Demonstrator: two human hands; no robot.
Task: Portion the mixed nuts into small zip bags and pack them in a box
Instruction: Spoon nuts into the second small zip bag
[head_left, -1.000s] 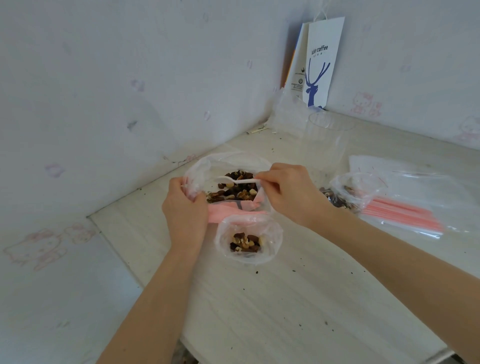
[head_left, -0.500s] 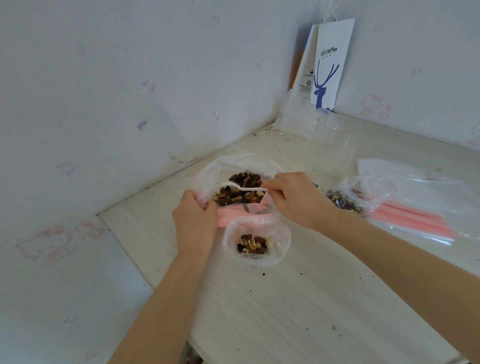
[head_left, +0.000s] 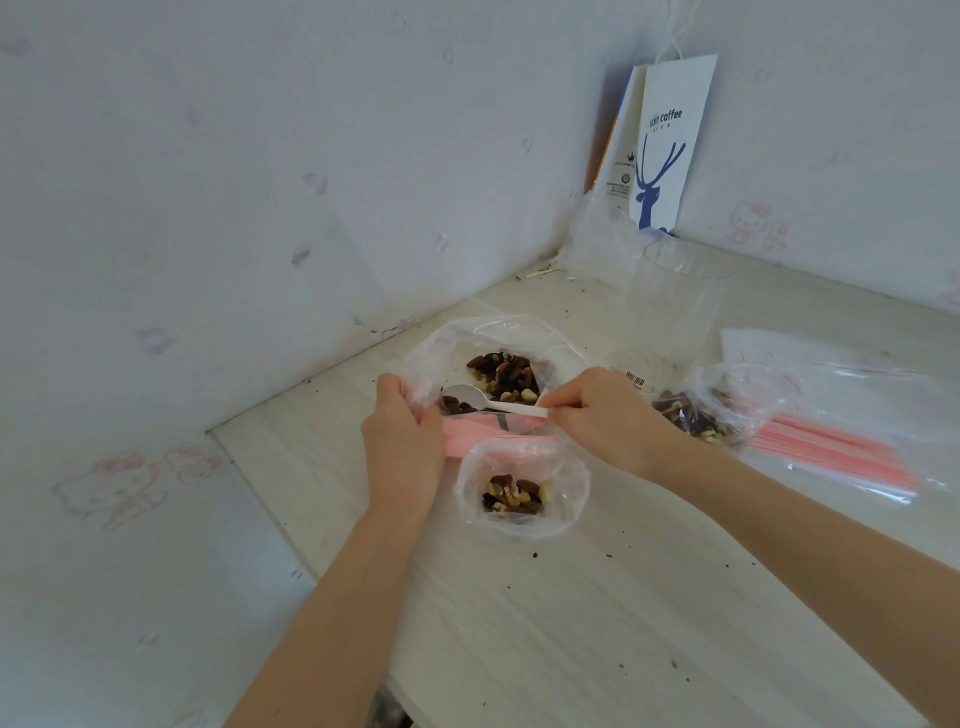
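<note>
Spoon (head_left: 467, 397) dropped nearer our left hand (head_left: 402, 441), which grips the big bag (head_left: 441, 343) rim; right hand (head_left: 597, 415) pinches its handle. We're scooping nuts (head_left: 506, 371) between the hands. Next: load, then lift to the small bag (head_left: 571, 493) just below.

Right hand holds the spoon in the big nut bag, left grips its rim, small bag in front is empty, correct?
No: the head view shows nuts in the small bag. The right hand, spoon, big nut bag and left hand are as stated.
</note>
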